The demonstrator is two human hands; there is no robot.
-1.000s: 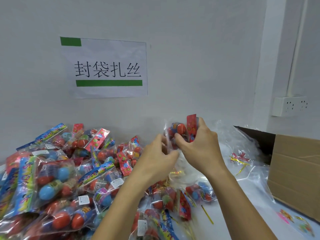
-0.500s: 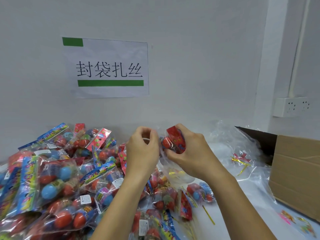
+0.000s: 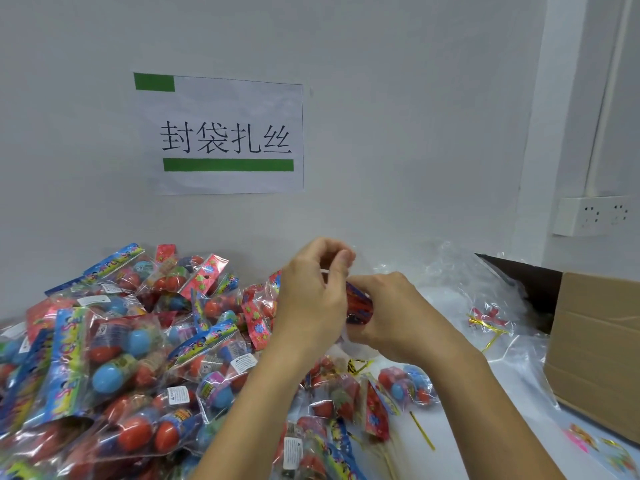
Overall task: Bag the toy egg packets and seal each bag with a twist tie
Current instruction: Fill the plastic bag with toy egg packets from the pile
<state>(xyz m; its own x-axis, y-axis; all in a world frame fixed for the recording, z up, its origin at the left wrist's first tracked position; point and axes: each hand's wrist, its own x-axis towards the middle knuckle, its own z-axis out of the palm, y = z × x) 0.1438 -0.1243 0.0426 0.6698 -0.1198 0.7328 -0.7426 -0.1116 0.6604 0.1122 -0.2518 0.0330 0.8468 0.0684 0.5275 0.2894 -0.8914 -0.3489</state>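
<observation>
Toy egg packets basically own the left side of the table, a big crinkly heap of glossy plastic with red and blue eggs inside and bright card headers. Judging by that pile, most of the job is left, assuming those are the ones waiting to be bagged. On the far right sits a plain brown cardboard box with loose clear bags spilling beside it, thin and shiny and rumpled.

Both hands are up in the middle, just above the heap. The right hand has its fingers curled round one red packet, pushing it down into a clear bag. The left hand pinches what I'd guess is the bag mouth, thumb and fingertips closed up top. So this one looks mid-bagging, no tie on it yet as far as I can see.

A few gold twist ties lie on the white table near the right, thin flat metallic strips, with more by the box. Can't spot a finished tied bag for sure.
</observation>
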